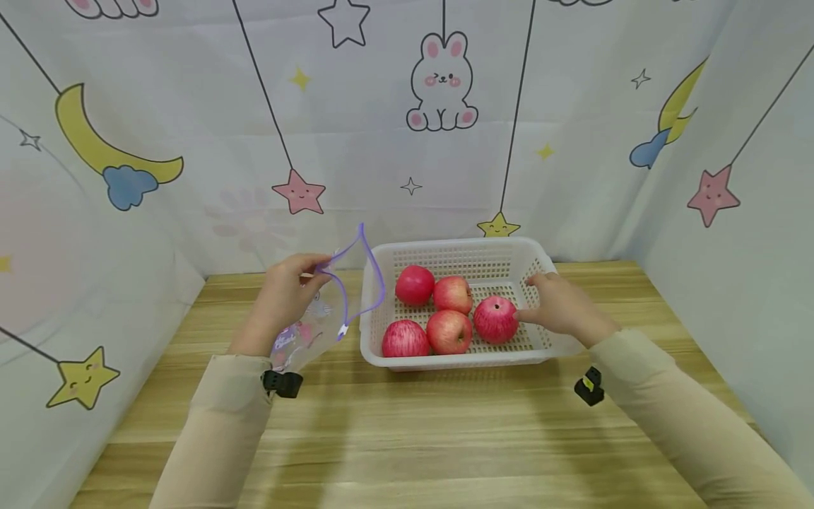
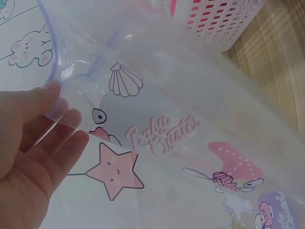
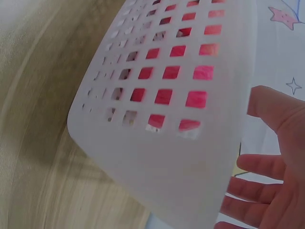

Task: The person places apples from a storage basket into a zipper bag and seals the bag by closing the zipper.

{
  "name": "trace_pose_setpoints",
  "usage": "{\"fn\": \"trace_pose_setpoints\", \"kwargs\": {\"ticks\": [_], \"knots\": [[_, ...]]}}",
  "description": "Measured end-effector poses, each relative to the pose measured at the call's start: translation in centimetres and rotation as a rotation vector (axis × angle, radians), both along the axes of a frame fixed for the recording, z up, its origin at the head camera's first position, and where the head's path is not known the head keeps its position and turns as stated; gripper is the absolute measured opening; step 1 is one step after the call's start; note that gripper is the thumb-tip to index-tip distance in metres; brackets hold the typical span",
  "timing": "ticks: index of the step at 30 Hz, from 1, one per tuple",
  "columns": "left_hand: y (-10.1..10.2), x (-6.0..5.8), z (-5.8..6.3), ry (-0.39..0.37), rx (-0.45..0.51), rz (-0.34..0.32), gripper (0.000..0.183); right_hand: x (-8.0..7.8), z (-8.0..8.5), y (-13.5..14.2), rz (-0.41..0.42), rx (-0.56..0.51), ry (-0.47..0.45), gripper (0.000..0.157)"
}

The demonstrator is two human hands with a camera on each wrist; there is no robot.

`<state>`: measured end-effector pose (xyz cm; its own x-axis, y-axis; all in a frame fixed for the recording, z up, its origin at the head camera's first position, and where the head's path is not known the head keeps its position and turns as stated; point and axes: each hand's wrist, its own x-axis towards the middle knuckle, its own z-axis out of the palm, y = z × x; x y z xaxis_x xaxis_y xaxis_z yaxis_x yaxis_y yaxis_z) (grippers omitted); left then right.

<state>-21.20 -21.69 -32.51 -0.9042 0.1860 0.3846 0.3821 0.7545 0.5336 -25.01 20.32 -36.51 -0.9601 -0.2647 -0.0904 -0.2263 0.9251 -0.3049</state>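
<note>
Pinching clear purple-rimmed plastic bag [image 2: 162, 112] in left fingers [image 2: 69, 140]; could fumble round red apple [image 1: 494, 324] with right fingers [image 3: 262, 165] this spread.

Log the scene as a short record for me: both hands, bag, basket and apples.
Left hand: pinches the bag's purple edge
Right hand: over the basket's right end, thumb at the rightmost apple; firm contact unclear
Bag: clear, printed plastic; mouth open
Basket: white, perforated, on the wooden table
Apples: five, all in the basket
</note>
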Motion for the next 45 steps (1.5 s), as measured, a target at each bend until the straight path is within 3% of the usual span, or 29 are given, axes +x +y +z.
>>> {"fn": "trace_pose_setpoints", "kwargs": {"ticks": [13,29,45], "knots": [[0.5,-0.1,0.0,0.023,0.022,-0.004,0.024,0.1,-0.5,-1.8,0.033,0.010,-0.132,0.087],[1.0,-0.5,-0.4,0.123,0.023,-0.032,0.021,0.0,-1.6,-3.8,0.095,0.000,-0.187,0.092],[1.1,-0.5,-0.9,0.076,0.047,-0.024,0.027,-0.3,-2.0,-4.8,0.115,0.041,-0.266,0.080]]}}
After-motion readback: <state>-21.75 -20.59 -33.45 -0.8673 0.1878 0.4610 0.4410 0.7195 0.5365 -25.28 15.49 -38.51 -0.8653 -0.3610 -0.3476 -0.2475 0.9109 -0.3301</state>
